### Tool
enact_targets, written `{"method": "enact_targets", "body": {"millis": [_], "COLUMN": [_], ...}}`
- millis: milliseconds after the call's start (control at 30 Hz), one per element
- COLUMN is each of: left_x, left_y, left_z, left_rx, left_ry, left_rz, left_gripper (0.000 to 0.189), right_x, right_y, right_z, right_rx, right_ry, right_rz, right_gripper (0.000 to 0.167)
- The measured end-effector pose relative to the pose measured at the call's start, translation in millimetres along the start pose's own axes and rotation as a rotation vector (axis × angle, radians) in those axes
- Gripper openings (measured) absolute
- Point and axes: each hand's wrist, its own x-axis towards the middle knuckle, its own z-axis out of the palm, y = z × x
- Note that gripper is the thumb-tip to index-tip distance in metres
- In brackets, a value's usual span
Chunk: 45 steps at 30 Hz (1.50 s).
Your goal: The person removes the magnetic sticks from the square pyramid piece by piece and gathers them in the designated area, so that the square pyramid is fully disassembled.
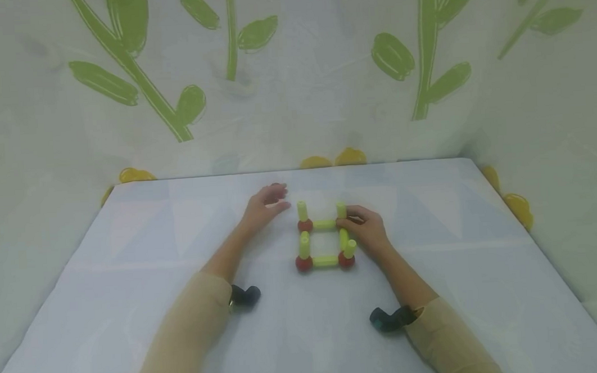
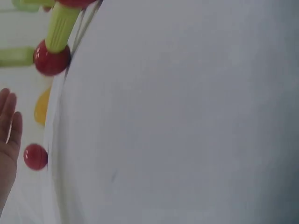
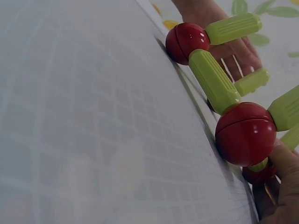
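Note:
A square frame of yellow-green ribbed rods (image 1: 325, 261) and red balls (image 1: 305, 263) sits on the table, with a short rod rising from each corner ball. My right hand (image 1: 369, 228) pinches the far right corner, its thumb and fingers at the red ball (image 3: 259, 174) there. To the left of the frame hovers my left hand (image 1: 264, 208), fingers spread, holding nothing. Just beyond its fingers a loose red ball (image 2: 35, 157) lies on the table; the hand mostly hides it in the head view.
The white table (image 1: 132, 308) ends at a pale wall (image 1: 314, 95) painted with green leaves and yellow shapes. Dark wrist cameras sit on the left wrist (image 1: 246, 296) and right wrist (image 1: 393, 319).

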Motion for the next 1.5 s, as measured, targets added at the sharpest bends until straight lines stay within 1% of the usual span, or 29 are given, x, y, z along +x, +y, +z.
{"method": "enact_targets", "body": {"millis": [67,100,167,233,300,333,467,567,633,800,867,1000,1100,1200,1267,1333,1500], "left_x": [-1.8,-3.3,-3.4,-3.2,-3.7,-3.0,-4.9,-5.7,-6.5,-9.0,-10.4,-14.6,-17.6,-19.4,-20.7,-21.5,-23.7], "left_y": [5.5,11.0,12.4,11.3,11.5,8.2,9.8,10.8,11.5,13.5,14.0,13.5,12.3,11.9,12.1,11.4,4.7], "left_z": [7.5,10.5,17.4,22.6,25.9,27.8,30.0,31.3,31.9,33.4,33.7,32.4,28.6,22.4,16.9,11.4,-1.8], "left_rx": [-0.008,-0.008,-0.013,-0.013,-0.003,0.001,0.011,0.024,0.049,0.147,0.170,0.184,0.203,0.224,0.213,0.192,0.116], "left_ry": [-0.088,-0.132,-0.197,-0.237,-0.252,-0.246,-0.219,-0.202,-0.197,-0.182,-0.176,-0.153,-0.097,-0.037,-0.024,-0.027,-0.061], "left_rz": [0.030,0.030,0.023,-0.003,-0.033,-0.036,-0.044,-0.023,0.008,0.125,0.157,0.176,0.184,0.177,0.153,0.121,-0.014], "left_gripper": [0.053,0.054,0.055,0.056,0.055,0.055,0.054,0.052,0.050,0.046,0.047,0.049,0.048,0.052,0.056,0.060,0.058], "right_x": [0.5,0.6,1.0,1.7,1.8,1.9,2.9,3.6,3.7,4.2,4.3,3.8,3.3,3.2,3.0,2.8,2.4], "right_y": [-0.2,-0.5,-0.9,-0.6,-0.8,-0.8,-1.2,-1.4,-1.3,-0.1,0.2,-0.3,-0.8,-1.2,-1.3,-1.6,-1.2], "right_z": [-0.6,-0.9,-1.4,-1.7,-2.3,-2.5,-4.4,-5.6,-6.3,-7.7,-7.8,-7.1,-6.4,-6.1,-5.9,-5.9,-6.1], "right_rx": [-0.002,-0.006,-0.013,-0.020,-0.033,-0.037,-0.061,-0.068,-0.074,-0.117,-0.128,-0.102,-0.081,-0.080,-0.085,-0.087,-0.087], "right_ry": [0.000,-0.002,-0.004,-0.011,-0.021,-0.026,-0.040,-0.036,-0.031,-0.021,-0.015,-0.022,-0.035,-0.033,-0.034,-0.035,-0.040], "right_rz": [0.000,0.002,0.004,0.008,0.015,0.015,0.023,0.030,0.034,0.031,0.037,0.041,0.042,0.050,0.051,0.053,0.063], "right_gripper": [0.037,0.037,0.036,0.037,0.037,0.038,0.042,0.043,0.044,0.042,0.041,0.042,0.041,0.040,0.040,0.041,0.042]}}
